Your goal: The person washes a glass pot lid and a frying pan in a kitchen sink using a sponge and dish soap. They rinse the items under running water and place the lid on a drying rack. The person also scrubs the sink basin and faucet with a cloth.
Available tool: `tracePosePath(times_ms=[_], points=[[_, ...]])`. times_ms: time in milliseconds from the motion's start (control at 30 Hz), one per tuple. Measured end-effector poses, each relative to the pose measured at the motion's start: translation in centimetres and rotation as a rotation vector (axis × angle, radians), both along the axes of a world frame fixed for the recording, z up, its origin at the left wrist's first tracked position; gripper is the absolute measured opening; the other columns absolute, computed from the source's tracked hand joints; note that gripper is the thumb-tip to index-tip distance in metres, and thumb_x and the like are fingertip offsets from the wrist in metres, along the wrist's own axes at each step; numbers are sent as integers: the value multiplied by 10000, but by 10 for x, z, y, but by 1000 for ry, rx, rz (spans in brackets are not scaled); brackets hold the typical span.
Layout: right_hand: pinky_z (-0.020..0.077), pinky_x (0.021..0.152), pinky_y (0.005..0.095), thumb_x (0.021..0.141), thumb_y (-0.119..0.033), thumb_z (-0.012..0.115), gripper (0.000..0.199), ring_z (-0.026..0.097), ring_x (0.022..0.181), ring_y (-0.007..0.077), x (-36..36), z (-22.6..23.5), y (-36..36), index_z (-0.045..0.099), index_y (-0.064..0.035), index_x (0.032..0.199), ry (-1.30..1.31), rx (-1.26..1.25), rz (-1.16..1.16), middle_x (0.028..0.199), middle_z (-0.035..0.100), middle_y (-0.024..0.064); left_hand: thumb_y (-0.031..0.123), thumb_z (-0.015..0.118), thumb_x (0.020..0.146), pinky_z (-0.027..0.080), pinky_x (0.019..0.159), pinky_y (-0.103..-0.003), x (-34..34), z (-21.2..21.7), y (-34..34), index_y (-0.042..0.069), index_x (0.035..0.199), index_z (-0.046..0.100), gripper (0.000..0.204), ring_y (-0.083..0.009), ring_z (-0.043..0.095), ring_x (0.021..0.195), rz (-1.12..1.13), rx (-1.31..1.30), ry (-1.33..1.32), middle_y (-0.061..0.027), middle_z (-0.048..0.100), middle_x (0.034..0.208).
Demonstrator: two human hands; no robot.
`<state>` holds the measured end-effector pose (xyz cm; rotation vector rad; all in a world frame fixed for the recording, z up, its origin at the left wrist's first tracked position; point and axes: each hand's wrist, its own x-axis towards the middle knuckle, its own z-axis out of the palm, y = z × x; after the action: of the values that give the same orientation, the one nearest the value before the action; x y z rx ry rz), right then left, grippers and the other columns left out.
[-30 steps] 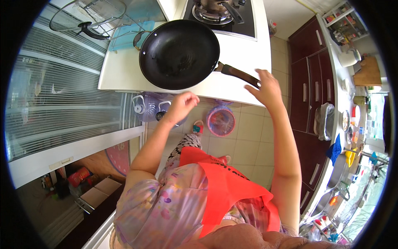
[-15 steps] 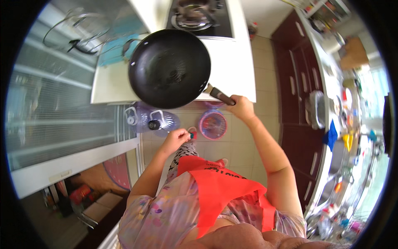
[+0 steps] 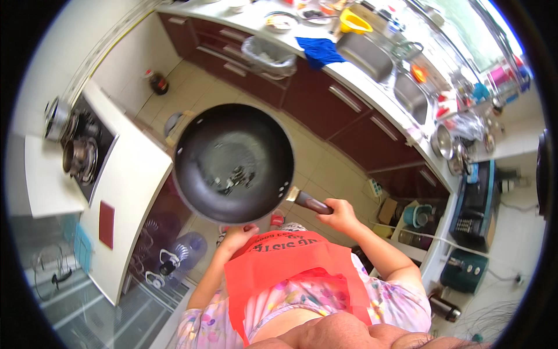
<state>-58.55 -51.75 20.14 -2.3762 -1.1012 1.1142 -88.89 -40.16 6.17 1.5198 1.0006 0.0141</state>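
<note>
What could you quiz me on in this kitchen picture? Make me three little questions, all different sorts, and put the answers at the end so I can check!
1. Pick one: which hand grips the handle of the pan?
A) left
B) right
C) both

2. True or false: the pan is standing on the stove.

3. Say the colour: what colour is the cloth beside the sink?

Key
1. B, the right hand.
2. False: the pan is held up in the air.
3. Blue.
</note>
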Motion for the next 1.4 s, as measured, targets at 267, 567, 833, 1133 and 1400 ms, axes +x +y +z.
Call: tracePosePath(times_ms=[267,567,833,1133,1400], points=[[386,463,266,739,-161,687,218,483,518,94,102,21,-67,531,-23,801,247,243,-550,603,476,10,134,642,821,467,633,-273,169,58,42,-14,840,618,152,-107,550,677,-422,50,-180,-51,612,733],[394,460,242,790,-110,631,133,486,493,91,262,75,17,534,-19,795,337,416,-626,645,527,23,175,636,823,428,586,-285,280,45,136,14,829,634,162,-129,524,646,-455,137,-221,-61,570,691],[406,432,281,763,-134,675,191,525,468,148,422,82,164,570,23,740,226,250,-752,621,579,82,127,616,850,416,599,-226,370,37,252,8,797,628,130,-57,495,666,-345,25,-261,-3,594,715],[411,409,284,764,-92,685,187,534,436,159,517,-3,266,594,26,651,282,327,-810,574,576,95,114,607,866,430,634,-209,515,60,325,13,778,611,134,-49,521,676,-255,-74,-405,5,593,725],[418,405,304,784,-145,668,207,540,443,167,512,-60,282,588,27,702,489,371,-970,585,574,88,236,541,925,451,636,-219,654,73,342,36,775,612,260,-72,556,654,-126,-151,-467,-9,614,718]])
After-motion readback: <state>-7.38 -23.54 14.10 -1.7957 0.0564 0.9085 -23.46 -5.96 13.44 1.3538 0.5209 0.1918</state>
